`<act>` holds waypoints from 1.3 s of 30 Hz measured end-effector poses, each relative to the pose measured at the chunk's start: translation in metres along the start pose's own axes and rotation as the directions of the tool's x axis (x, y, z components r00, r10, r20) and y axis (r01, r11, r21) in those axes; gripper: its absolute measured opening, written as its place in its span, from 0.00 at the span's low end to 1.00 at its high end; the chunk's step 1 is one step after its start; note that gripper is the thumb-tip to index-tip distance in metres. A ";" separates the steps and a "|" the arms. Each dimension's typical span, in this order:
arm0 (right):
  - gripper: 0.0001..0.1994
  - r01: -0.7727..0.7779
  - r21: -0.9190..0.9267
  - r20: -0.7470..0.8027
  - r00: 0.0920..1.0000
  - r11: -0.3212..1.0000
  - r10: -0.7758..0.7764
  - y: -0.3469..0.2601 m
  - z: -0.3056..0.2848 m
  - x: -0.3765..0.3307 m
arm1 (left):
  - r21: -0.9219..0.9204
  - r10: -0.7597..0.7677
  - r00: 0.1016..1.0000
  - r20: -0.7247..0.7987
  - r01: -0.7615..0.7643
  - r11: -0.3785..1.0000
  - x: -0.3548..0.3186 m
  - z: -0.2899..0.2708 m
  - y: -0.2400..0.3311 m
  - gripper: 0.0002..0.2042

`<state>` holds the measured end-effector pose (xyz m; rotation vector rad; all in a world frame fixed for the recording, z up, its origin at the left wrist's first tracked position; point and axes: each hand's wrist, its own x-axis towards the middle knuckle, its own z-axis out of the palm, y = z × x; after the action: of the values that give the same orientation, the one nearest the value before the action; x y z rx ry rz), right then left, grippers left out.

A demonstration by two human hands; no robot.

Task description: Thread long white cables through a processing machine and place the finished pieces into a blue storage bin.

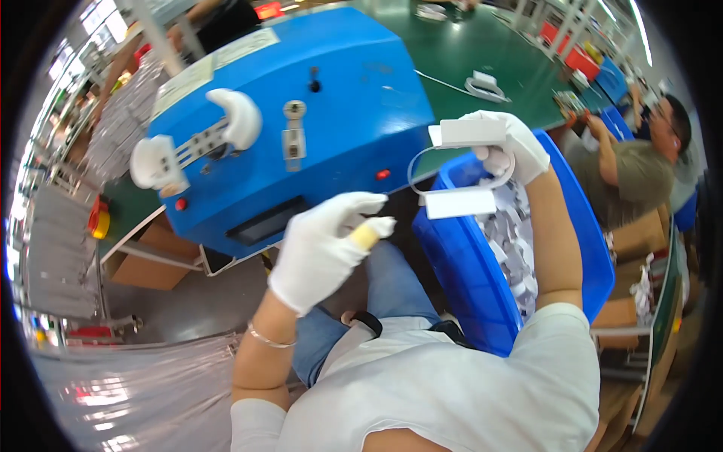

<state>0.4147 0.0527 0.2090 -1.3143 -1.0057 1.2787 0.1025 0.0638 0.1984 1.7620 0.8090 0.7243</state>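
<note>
My right hand (520, 147), in a white glove, is closed on a thin white loop with two flat white rectangular pieces (461, 203), one above the other. It holds this loop over the left rim of a blue bin (471, 279), which is filled with small white and grey pieces (514, 245). My left hand (320, 248), also gloved, with yellow tape around the thumb, is open and holds nothing. It hovers before the front of a blue machine (354, 83). On the machine's top, a slotted metal bracket (202, 143) carries two curved white holders (239, 120).
Red buttons (383, 175) sit on the machine's front edge. A coiled white cable (486, 89) lies on the green table (459, 45) behind. Another person (633, 166) sits at the right. Cardboard boxes (162, 256) stand below the table at left.
</note>
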 end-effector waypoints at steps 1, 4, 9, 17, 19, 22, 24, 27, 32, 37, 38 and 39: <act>0.13 0.057 0.125 0.062 0.996 0.991 -0.066 -0.002 0.022 0.002 | -0.126 -0.054 0.998 0.022 0.056 0.990 -0.002 0.002 -0.002 0.12; 0.14 0.283 0.449 0.121 0.921 0.848 -0.371 -0.003 0.072 0.007 | -0.070 -0.065 0.986 0.154 0.077 0.995 -0.014 -0.005 -0.005 0.17; 0.16 0.670 0.256 -0.212 0.742 0.697 -0.636 0.000 0.199 -0.010 | -0.319 0.157 0.780 -0.606 -0.419 0.850 -0.009 0.000 0.012 0.13; 0.20 0.699 0.056 0.029 0.712 0.713 -0.701 -0.026 0.214 0.008 | 0.675 0.627 0.424 -0.654 -0.047 0.736 -0.005 -0.119 0.042 0.05; 0.17 0.779 -0.163 0.017 0.616 0.605 -0.788 -0.038 0.214 0.021 | 0.717 0.650 0.425 -0.631 0.000 0.697 -0.002 -0.132 0.042 0.05; 0.16 0.793 -0.330 0.103 0.569 0.512 -0.816 -0.046 0.219 0.042 | 0.734 0.647 0.426 -0.633 0.063 0.677 -0.002 -0.142 0.038 0.04; 0.16 0.779 -0.338 0.121 0.592 0.528 -0.797 -0.046 0.223 0.054 | 0.768 0.683 0.372 -0.628 0.154 0.622 -0.004 -0.145 0.034 0.05; 0.15 0.735 -0.290 0.161 0.669 0.613 -0.726 -0.045 0.230 0.060 | 0.607 0.517 0.454 -0.726 0.069 0.792 -0.003 -0.155 0.015 0.06; 0.15 0.619 -0.229 0.280 0.781 0.751 -0.558 -0.049 0.227 0.066 | 0.261 0.289 0.559 -0.777 -0.130 0.956 -0.009 -0.162 0.002 0.14; 0.15 0.770 -0.190 0.335 0.634 0.609 -0.697 -0.056 0.224 0.079 | 0.047 0.081 0.624 -0.777 -0.071 0.996 -0.034 -0.135 -0.032 0.14; 0.17 0.745 -0.276 0.350 0.667 0.608 -0.658 -0.065 0.230 0.076 | -0.090 0.006 0.701 -0.713 -0.100 0.991 -0.038 -0.130 -0.033 0.14; 0.13 0.731 -0.186 0.340 0.674 0.656 -0.655 -0.072 0.240 0.071 | -0.237 -0.061 0.779 -0.624 -0.115 0.965 -0.035 -0.121 -0.032 0.13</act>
<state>0.1893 0.1589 0.2833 -0.8232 -1.7449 0.6867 -0.0189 0.1100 0.2011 1.2835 1.0670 1.4194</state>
